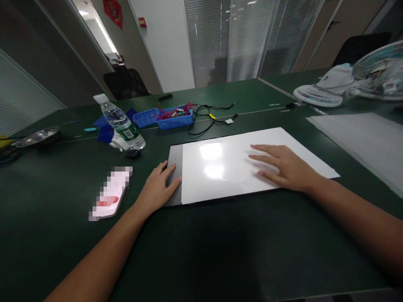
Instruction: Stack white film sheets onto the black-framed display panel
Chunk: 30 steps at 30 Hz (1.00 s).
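Note:
A glossy white sheet (220,176) lies over a flat grey panel with a thin black edge (176,157), and its right end sticks out past the panel. Spread on the panel's left end is my left hand (157,184), its fingers apart and touching the grey strip and edge. Over the right part of the sheet is my right hand (280,165), fingers stretched out and slightly blurred. Whether its fingertips touch the sheet I cannot tell. Neither hand grips anything.
A phone (111,193) lies to the left, near a water bottle (122,121) and a dark mouse (132,154). Behind are blue trays (174,121) with red wires and a black cable (201,130). More sheets (362,138) and a white fan (317,95) are on the right.

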Each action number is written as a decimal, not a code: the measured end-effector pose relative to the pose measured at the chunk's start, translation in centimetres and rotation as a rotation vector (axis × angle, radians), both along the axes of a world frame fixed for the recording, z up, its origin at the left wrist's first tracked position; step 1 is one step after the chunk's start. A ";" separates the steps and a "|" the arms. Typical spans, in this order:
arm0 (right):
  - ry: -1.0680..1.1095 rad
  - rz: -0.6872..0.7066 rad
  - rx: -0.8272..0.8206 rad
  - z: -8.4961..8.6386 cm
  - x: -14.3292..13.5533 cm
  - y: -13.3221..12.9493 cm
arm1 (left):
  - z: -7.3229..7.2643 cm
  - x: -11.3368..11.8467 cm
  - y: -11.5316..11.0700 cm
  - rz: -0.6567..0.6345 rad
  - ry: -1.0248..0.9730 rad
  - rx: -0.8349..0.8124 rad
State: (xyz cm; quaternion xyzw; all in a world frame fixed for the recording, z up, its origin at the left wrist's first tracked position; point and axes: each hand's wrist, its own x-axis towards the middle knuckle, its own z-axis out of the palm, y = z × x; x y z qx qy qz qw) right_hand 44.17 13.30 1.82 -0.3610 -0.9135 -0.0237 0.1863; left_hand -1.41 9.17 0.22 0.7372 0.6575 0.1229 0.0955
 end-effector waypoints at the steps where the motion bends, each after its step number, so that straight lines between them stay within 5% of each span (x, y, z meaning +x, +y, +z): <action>1: 0.017 -0.129 0.029 0.1 1.1 0.6 | 0.1 0.0 0.0 0.004 -0.003 -0.008; 6: 0.044 -0.946 -0.079 0.0 8.2 3.0 | 0.0 0.0 -0.1 0.006 -0.005 -0.010; 9: 0.092 -1.206 -0.288 -0.3 11.0 3.6 | -0.2 -0.1 0.0 0.001 -0.010 0.004; 30: 0.246 -1.104 -0.350 -0.7 8.1 3.1 | 0.2 0.0 -0.1 -0.003 -0.048 0.020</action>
